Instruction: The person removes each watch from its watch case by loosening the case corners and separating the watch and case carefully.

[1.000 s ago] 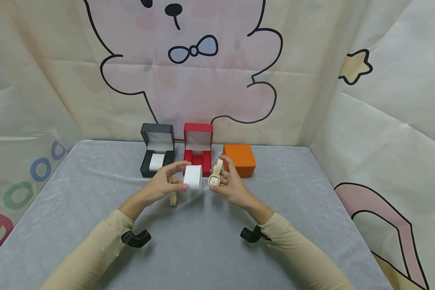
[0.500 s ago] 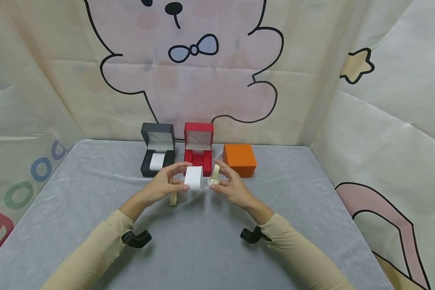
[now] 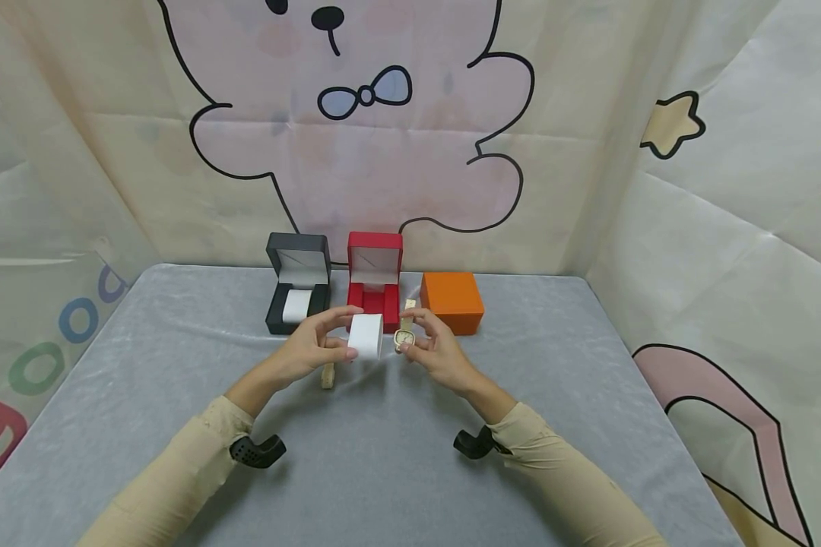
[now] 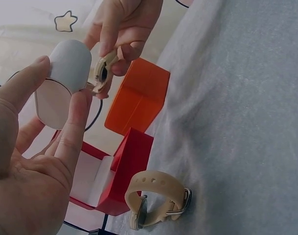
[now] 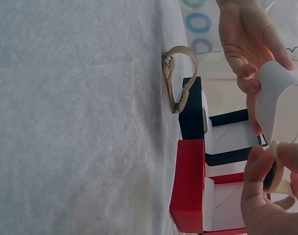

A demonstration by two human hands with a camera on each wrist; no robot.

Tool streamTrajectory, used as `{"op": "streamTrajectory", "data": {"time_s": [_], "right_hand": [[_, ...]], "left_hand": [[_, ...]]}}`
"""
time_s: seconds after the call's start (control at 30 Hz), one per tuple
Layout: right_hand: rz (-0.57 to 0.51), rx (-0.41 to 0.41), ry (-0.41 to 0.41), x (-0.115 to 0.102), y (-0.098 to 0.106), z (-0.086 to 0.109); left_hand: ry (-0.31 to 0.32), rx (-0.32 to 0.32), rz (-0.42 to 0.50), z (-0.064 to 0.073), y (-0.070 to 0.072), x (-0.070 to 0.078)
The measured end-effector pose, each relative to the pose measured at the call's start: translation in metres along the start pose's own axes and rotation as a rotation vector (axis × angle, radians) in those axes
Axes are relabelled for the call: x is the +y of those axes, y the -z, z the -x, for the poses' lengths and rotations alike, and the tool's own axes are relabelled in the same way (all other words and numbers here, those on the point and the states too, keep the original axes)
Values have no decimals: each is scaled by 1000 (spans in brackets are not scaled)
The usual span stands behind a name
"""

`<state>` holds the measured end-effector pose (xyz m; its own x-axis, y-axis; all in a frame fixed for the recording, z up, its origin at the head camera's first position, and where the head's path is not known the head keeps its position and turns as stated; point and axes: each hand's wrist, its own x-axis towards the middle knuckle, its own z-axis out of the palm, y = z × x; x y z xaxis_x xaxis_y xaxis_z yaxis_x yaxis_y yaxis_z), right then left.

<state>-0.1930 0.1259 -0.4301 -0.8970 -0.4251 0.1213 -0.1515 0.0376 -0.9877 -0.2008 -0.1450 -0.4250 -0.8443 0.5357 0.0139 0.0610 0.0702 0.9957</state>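
My left hand (image 3: 309,346) grips a white watch cushion (image 3: 366,336) between thumb and fingers, above the table in front of the red box. To its right, my right hand (image 3: 443,351) pinches a cream-strapped wristwatch (image 3: 404,339) by its case, the strap standing upward. In the left wrist view the cushion (image 4: 70,58) shows its rounded side, with the watch (image 4: 103,68) close beside it. A second beige-strapped watch (image 4: 156,196) lies buckled in a loop on the table, partly hidden behind my left hand in the head view.
An open black watch box (image 3: 277,310) with a white cushion inside stands at the back left. Next to it is an open red watch box (image 3: 375,241), its inside red. A closed orange box (image 3: 453,300) sits right of that. Grey cloth (image 3: 383,471) covers the table.
The watch in my right hand has tilted and shifted slightly, its strap now more upright, and the fingers have changed their hold. My left hand and the cushion stay nearly still.
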Motion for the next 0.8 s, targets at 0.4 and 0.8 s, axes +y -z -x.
{"op": "streamTrajectory", "data": {"time_s": [0.4,0.8], "right_hand": [[30,107,25,4,1,-2],[-1,38,63,3,-1,0]], "left_hand": [[-3,-9,12,0,1,-2],[8,0,2,1,0,-1]]}}
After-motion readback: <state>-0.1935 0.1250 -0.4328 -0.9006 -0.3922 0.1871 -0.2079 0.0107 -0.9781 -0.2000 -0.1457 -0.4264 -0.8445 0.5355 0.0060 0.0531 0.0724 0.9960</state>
